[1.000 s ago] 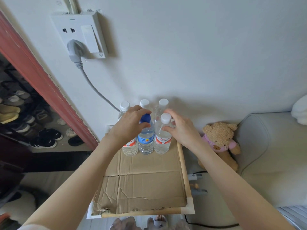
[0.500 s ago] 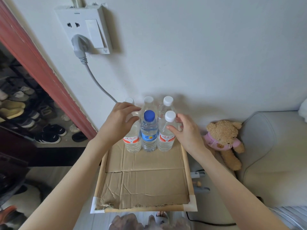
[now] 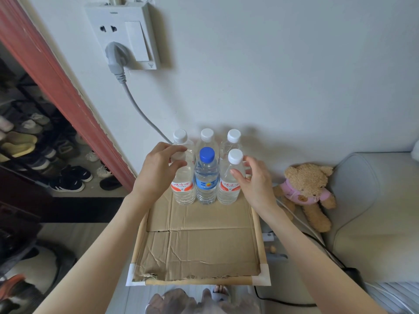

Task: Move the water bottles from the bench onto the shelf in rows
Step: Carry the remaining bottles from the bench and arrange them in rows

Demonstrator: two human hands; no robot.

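Note:
Six water bottles stand in two rows at the back of the cardboard-lined shelf (image 3: 256, 225), against the wall. The back row (image 3: 207, 134) has three white-capped bottles. In the front row are a red-label bottle (image 3: 183, 188) on the left, a blue-capped bottle (image 3: 206, 175) in the middle and a white-capped red-label bottle (image 3: 228, 186) on the right. My left hand (image 3: 158, 171) curls round the neck of the front left bottle and hides its cap. My right hand (image 3: 254, 180) holds the front right bottle's shoulder, thumb in front and fingers beside the cap.
A teddy bear (image 3: 306, 189) leans against a grey cushion (image 3: 374, 200) right of the shelf. A plug and grey cable (image 3: 136, 103) hang from the wall socket (image 3: 127, 37) above the bottles. Shoes on a rack (image 3: 34, 143) lie beyond the red door frame (image 3: 56, 87) at left.
My left hand has left the blue cap and moved to the front left bottle. My right hand has slid lower on the front right bottle, uncovering its cap.

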